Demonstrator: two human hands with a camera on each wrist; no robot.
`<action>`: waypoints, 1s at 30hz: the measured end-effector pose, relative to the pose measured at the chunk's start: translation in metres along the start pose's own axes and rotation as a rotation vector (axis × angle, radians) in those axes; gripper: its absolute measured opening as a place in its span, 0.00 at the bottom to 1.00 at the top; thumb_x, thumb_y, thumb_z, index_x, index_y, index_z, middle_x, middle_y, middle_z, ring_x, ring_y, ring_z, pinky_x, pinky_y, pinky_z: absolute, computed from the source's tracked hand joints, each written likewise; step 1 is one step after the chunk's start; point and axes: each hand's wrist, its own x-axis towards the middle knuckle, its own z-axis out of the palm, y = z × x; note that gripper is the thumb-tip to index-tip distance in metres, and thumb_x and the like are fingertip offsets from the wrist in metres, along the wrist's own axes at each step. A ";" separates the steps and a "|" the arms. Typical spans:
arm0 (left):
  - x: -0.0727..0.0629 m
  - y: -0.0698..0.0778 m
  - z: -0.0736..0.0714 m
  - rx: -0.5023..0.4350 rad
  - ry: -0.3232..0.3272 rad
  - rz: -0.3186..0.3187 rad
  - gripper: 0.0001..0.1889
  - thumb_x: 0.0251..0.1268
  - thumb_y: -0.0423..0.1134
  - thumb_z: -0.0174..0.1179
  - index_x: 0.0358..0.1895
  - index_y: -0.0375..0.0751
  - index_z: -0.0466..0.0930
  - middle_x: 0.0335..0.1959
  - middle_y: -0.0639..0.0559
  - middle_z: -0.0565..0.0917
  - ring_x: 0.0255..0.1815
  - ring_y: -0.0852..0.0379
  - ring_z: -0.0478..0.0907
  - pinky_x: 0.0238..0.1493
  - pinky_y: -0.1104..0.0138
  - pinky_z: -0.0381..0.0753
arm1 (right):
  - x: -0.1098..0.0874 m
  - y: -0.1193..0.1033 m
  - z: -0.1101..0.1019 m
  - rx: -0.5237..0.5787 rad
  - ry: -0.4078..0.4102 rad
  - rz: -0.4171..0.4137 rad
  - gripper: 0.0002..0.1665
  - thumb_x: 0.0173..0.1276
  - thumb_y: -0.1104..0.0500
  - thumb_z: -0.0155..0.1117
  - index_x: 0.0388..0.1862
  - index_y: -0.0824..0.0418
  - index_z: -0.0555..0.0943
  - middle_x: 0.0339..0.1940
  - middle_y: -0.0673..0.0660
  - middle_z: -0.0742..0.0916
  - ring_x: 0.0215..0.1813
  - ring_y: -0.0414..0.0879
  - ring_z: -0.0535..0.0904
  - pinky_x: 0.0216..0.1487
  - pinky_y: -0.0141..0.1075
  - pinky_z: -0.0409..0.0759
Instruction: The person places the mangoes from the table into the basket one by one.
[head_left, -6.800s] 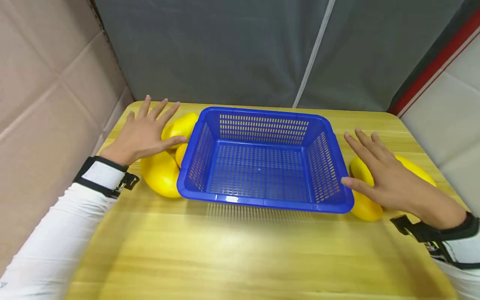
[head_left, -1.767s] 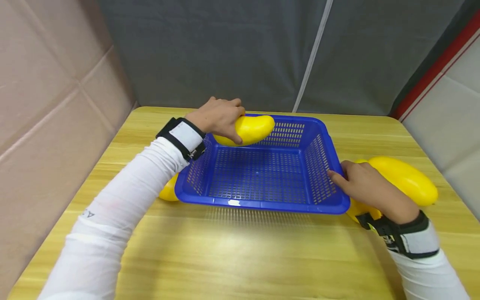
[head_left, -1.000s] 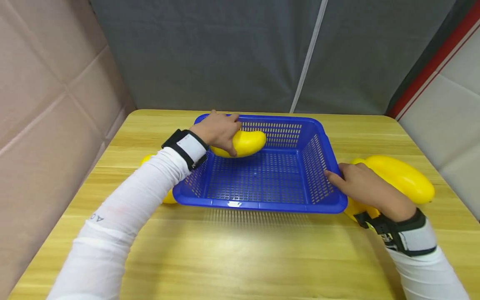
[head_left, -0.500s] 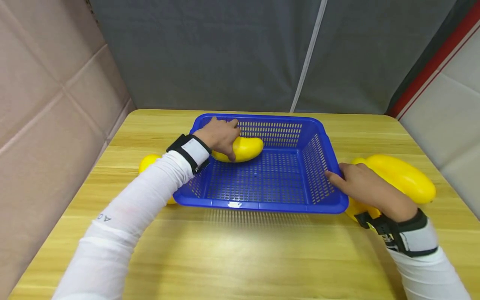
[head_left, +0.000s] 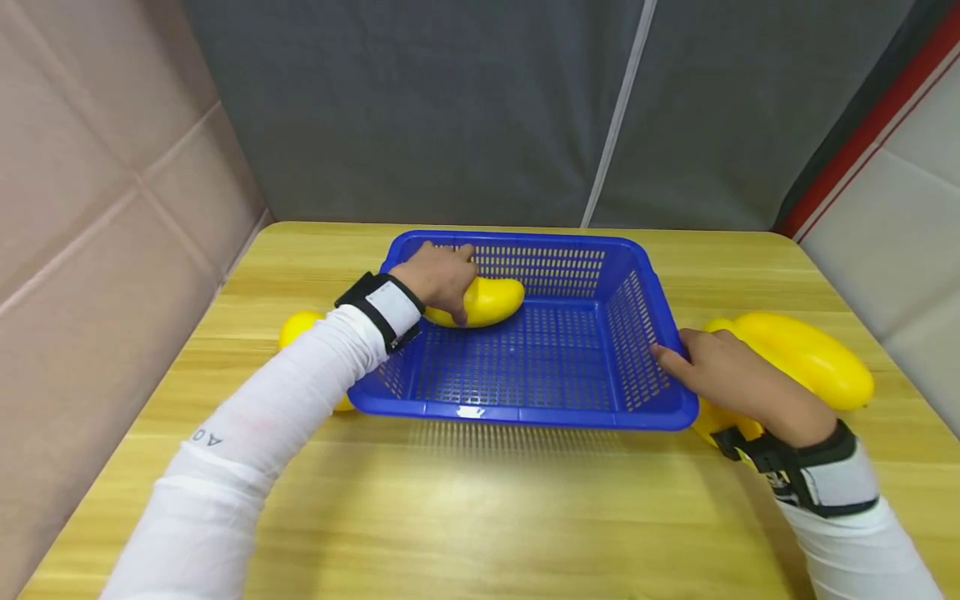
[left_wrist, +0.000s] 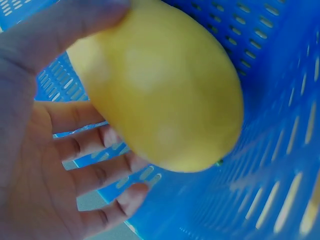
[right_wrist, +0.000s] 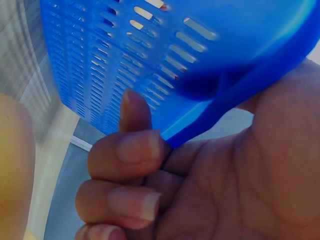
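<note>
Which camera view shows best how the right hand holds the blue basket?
The right wrist view: the right hand grips the blue basket at its rim, curled fingers below it. The head view shows only the hand's back at the right rim. The left wrist view shows none of this hand.

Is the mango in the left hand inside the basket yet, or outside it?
Inside. The left hand grips the mango below the rim of the blue basket, low over its floor; contact with the floor cannot be told.

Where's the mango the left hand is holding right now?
In the head view the mango sits low in the blue basket, in its far-left corner, gripped by the left hand.
</note>
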 end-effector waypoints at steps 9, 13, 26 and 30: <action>-0.004 0.000 -0.002 -0.001 -0.013 -0.025 0.48 0.45 0.58 0.72 0.66 0.33 0.65 0.66 0.38 0.65 0.60 0.37 0.69 0.56 0.45 0.69 | -0.001 -0.001 -0.001 0.010 -0.005 -0.002 0.31 0.75 0.43 0.46 0.47 0.73 0.74 0.21 0.52 0.81 0.19 0.44 0.73 0.20 0.36 0.66; -0.005 0.001 -0.001 -0.013 -0.007 -0.042 0.50 0.44 0.59 0.73 0.67 0.34 0.62 0.60 0.38 0.69 0.57 0.38 0.71 0.53 0.46 0.72 | 0.000 0.000 -0.001 0.012 -0.007 -0.003 0.31 0.75 0.43 0.46 0.47 0.73 0.74 0.21 0.52 0.81 0.19 0.44 0.73 0.21 0.36 0.66; -0.020 -0.006 -0.022 -0.056 -0.031 -0.044 0.49 0.51 0.60 0.68 0.69 0.32 0.59 0.64 0.38 0.68 0.58 0.41 0.71 0.53 0.50 0.73 | -0.002 0.000 0.000 0.007 -0.026 -0.002 0.33 0.76 0.42 0.44 0.48 0.74 0.73 0.20 0.52 0.80 0.20 0.44 0.73 0.22 0.37 0.67; -0.031 -0.011 -0.034 -0.032 0.007 -0.045 0.44 0.56 0.57 0.66 0.68 0.32 0.60 0.65 0.38 0.68 0.59 0.42 0.71 0.54 0.49 0.73 | -0.002 0.000 -0.001 0.007 -0.031 -0.004 0.33 0.76 0.42 0.43 0.48 0.74 0.73 0.20 0.52 0.80 0.20 0.44 0.73 0.22 0.37 0.67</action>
